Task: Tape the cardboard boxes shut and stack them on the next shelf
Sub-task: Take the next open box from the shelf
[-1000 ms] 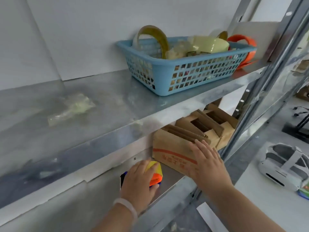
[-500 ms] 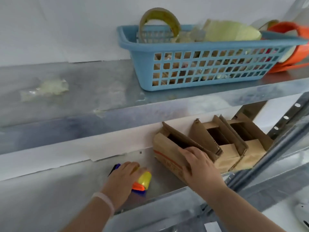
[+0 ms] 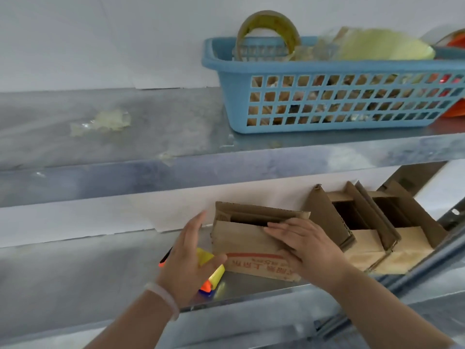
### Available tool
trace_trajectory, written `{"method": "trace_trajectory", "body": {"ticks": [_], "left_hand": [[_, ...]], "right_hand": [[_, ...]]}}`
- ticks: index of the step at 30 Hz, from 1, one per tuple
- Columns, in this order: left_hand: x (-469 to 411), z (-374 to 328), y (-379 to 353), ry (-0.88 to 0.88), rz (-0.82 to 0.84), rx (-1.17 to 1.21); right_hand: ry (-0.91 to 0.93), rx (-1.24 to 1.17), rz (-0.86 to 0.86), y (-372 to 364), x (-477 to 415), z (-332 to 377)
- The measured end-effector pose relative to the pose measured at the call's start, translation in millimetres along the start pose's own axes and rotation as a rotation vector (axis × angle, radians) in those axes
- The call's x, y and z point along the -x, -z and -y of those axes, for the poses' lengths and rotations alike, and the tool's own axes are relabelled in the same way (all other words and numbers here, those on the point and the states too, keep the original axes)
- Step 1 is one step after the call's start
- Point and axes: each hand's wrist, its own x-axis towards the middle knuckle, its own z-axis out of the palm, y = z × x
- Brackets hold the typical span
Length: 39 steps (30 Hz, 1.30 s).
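Leftmost cardboard box point(image 3: 251, 238) of three on the lower shelf point(image 3: 75, 273), top flaps not yet taped. Looks light and thin-walled, easy to crease at the flaps, stiffest at the corners. Best taken low by the two end walls, never by a loose flap. Right hand point(image 3: 309, 248) flat on the near flap, fingers straight, pressing. Left hand point(image 3: 191, 263) spread wide over the yellow-and-orange tape dispenser point(image 3: 214, 275), gripping nothing. Two more open boxes point(image 3: 364, 245) just to the right. Bare metal beneath, probably slick enough to let a box slide. Above, the upper shelf point(image 3: 125, 137) with a blue basket point(image 3: 226, 96) far right and a tape roll point(image 3: 266, 23) in it; white wall behind.
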Motion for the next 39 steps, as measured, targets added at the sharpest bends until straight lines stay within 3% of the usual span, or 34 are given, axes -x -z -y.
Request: {"method": "trace_trajectory", "body": {"ticks": [6,11,16,21,28,30,32,35,37,39], "left_hand": [[-36.7,-20.3,-14.4,0.094,0.135,0.124],[-42.4,-19.2,-20.1,0.012,0.084,-0.001],[-40.6,-15.4,-27.0,0.037,0.066,-0.009],[-41.5,-18.1,-34.1,0.078,-0.033,0.012],[-37.6,-25.4,-28.5,0.075,-0.013,-0.026],[-29.8,-28.7,-23.7,0.097,-0.104,-0.050],[-12.8,-27.3,-20.6,0.218,-0.314,-0.047],[20.1,-13.2,-23.1,0.663,-0.540,0.079],[34.9,-2.6,-30.8,0.901,-0.505,0.278],[39.7,5.0,-37.5,0.941,-0.436,0.591]], "right_hand": [[0.044,0.066,-0.068,-1.3,4.4,-11.0],[-0.123,0.045,-0.228,-6.3,12.8,-15.7],[-0.201,0.032,0.020,-11.6,8.2,-17.9],[-0.300,0.056,0.084,-13.6,1.0,-14.3],[-0.253,0.185,0.195,-14.0,-2.4,-10.0],[-0.244,0.193,0.204,-15.2,-2.3,-9.3],[-0.242,0.195,0.212,-18.3,-3.8,-8.0],[-0.251,0.199,0.210,-22.9,-7.6,-3.9],[-0.251,0.207,0.210,-25.3,-9.7,-2.1],[-0.242,0.217,0.204,-27.3,-11.5,-1.1]]}}
